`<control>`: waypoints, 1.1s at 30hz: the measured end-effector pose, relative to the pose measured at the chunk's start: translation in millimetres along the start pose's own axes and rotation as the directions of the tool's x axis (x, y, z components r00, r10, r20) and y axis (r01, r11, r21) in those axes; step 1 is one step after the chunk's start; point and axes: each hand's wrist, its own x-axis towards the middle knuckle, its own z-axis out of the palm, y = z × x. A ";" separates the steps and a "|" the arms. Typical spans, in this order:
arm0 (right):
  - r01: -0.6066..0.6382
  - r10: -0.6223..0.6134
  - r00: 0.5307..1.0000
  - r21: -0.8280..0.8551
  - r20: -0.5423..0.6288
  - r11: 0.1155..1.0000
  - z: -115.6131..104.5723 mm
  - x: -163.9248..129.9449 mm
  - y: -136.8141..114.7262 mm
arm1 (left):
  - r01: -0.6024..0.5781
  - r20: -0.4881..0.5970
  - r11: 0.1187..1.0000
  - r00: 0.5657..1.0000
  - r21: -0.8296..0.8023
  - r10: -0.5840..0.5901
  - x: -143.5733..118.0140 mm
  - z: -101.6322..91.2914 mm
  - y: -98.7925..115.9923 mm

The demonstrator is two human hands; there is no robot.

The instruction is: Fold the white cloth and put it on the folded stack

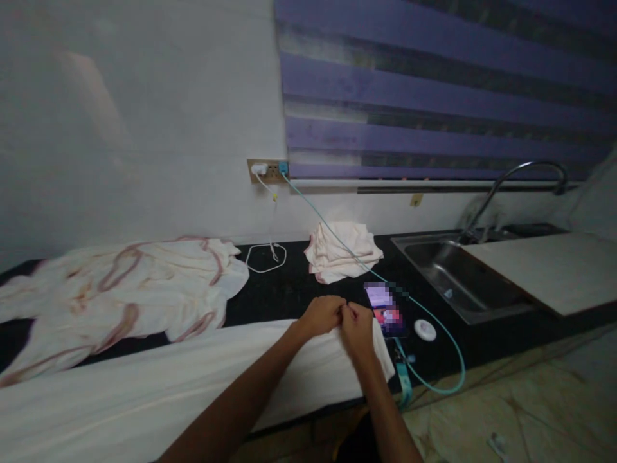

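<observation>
**My left hand (pixel 324 315) and right hand (pixel 357 325) meet at one long cloth (pixel 183 373)**

The long cloth lies stretched along the table's (pixel 270 296) near edge, probably so both hands reach it easily. My two hands are closed, side by side at its far edge near its right end; they seem to pinch it, though my fingers hide the grip. One heap of crumpled cloths (pixel 144 289) covers the back left; I cannot count its pieces. One folded stack (pixel 344 254) sits by the back edge, perhaps to stay clear of the long cloth. One phone (pixel 385 315) lies just beside the cloth's right end, likely for the one blue cable (pixel 463 368). Farther right is one sink (pixel 443 273).
</observation>
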 end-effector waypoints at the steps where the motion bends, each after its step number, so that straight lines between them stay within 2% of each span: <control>1: 0.001 -0.001 1.000 0.019 -0.001 1.000 -0.5 -0.5 -0.2 | -0.008 0.003 1.000 1.000 0.005 0.008 -1.8 1.9 -1.7; 4: 0.028 -0.028 1.000 0.000 -0.011 1.000 -1.8 -0.7 -5.4 | -0.045 0.025 0.999 0.999 0.019 0.045 -7.2 2.9 -5.2; 8: 0.109 -0.118 0.991 -0.140 -0.060 0.984 -7.3 -3.3 -25.8 | -0.101 0.060 0.994 0.993 0.031 0.099 -9.5 1.5 -3.9; 12: 0.190 -0.226 0.962 -0.218 -0.155 0.957 -35.0 -31.0 -48.6 | -0.161 0.029 0.986 0.987 0.037 0.160 -12.4 2.6 2.9; 14: 0.101 -0.169 0.953 -0.264 -0.252 0.959 -57.9 -56.8 -48.9 | -0.144 -0.012 0.990 0.989 0.013 0.144 -15.1 4.1 7.7; 16: -0.100 -0.015 0.937 -0.309 -0.349 0.946 -81.3 -83.7 -39.2 | -0.117 -0.037 0.993 0.993 -0.029 0.116 -17.5 6.9 13.8; 18: -0.266 0.144 0.913 -0.288 -0.382 0.920 -99.2 -104.8 -23.7 | -0.121 -0.029 0.991 0.992 -0.049 0.120 -18.6 11.3 21.1; 20: -0.328 0.213 0.898 -0.264 -0.385 0.907 -108.1 -116.4 -9.0 | -0.135 -0.016 0.990 0.991 -0.030 0.134 -18.0 16.9 29.0; 24: -0.239 0.141 0.942 -0.314 -0.304 0.919 -104.2 -118.6 0.5 | -0.116 -0.003 0.993 0.993 0.023 0.116 -13.2 23.7 38.9; 27: -0.214 0.126 0.962 -0.386 -0.241 0.897 -96.6 -117.6 -6.0 | -0.057 0.010 0.994 0.998 -0.098 0.058 -10.9 20.6 38.7; 31: -0.267 0.183 0.956 -0.426 -0.228 0.865 -91.4 -120.1 -14.5 | 0.011 0.050 0.954 0.999 -0.299 0.004 -11.2 13.5 38.9; 33: -0.255 0.180 0.962 -0.436 -0.205 0.863 -90.2 -120.0 -16.5 | 0.034 0.065 0.937 0.998 -0.346 -0.012 -10.8 13.4 41.7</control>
